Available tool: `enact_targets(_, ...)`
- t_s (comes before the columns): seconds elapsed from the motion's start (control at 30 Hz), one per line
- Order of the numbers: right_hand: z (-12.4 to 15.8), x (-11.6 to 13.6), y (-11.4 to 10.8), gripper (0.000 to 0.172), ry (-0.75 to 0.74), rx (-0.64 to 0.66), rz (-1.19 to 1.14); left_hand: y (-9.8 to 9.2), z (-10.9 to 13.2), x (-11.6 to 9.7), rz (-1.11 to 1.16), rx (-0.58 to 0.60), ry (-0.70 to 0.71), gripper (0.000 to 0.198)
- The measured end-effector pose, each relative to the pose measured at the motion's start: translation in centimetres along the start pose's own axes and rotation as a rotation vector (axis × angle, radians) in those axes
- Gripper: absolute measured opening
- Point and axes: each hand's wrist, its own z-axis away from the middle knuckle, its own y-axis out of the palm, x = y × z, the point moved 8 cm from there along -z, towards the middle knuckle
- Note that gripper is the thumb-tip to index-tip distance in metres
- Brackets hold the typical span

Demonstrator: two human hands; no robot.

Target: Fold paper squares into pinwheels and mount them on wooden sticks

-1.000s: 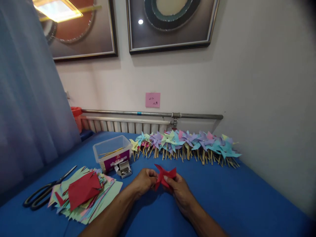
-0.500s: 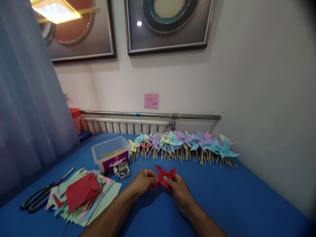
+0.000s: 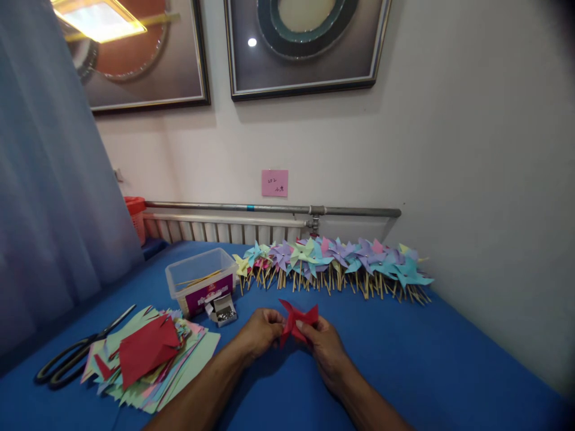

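A red paper pinwheel [image 3: 296, 323] with folded blades is held between my two hands, a little above the blue tabletop. My right hand [image 3: 326, 347] grips it from the right, its thumb pressed on the folds near the centre. At the pinwheel's left edge, the fingers of my left hand [image 3: 260, 329] are pinched closed on the paper. Whether they also hold something small is hidden. Close to my left hand stands an opened small box [image 3: 222, 311] of shiny metal pins.
Behind the box is a clear plastic tub [image 3: 202, 281] with thin sticks. Cut coloured paper [image 3: 188, 371] lies stacked at left, beside black-handled scissors [image 3: 81, 353]. Several finished pinwheels [image 3: 341, 257] on sticks line the back, before a radiator [image 3: 224, 227].
Both hands keep almost the same place and grip on the red pinwheel. The view has shifted very slightly.
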Motion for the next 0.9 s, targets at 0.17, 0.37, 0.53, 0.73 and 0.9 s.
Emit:
enact_targets(0.17, -0.02, 0.0, 0.06, 0.036, 0.006, 0.0, -0.009, -0.07, -0.02, 0.13, -0.01, -0.007, 0.003, 0.011)
enact_targets(0.37, -0.21, -0.15, -0.2, 0.036, -0.002, -0.01, 0.005, -0.02, -0.18, 0.33, 0.005, -0.012, 0.019, 0.012)
enact_targets(0.53, -0.2, 0.02, -0.22, 0.035, -0.019, -0.014, 0.011, -0.07, 0.02, -0.03, 0.009, -0.043, 0.031, 0.01)
enact_targets(0.73, 0.05, 0.17, 0.18, 0.031, -0.001, 0.013, -0.025, -0.17, 0.18, -0.3, -0.01, -0.062, 0.026, 0.005)
enact_targets(0.9, -0.08, 0.15, 0.14, 0.033, -0.017, 0.013, -0.026, -0.2, 0.21, -0.4, -0.025, -0.051, 0.023, 0.008)
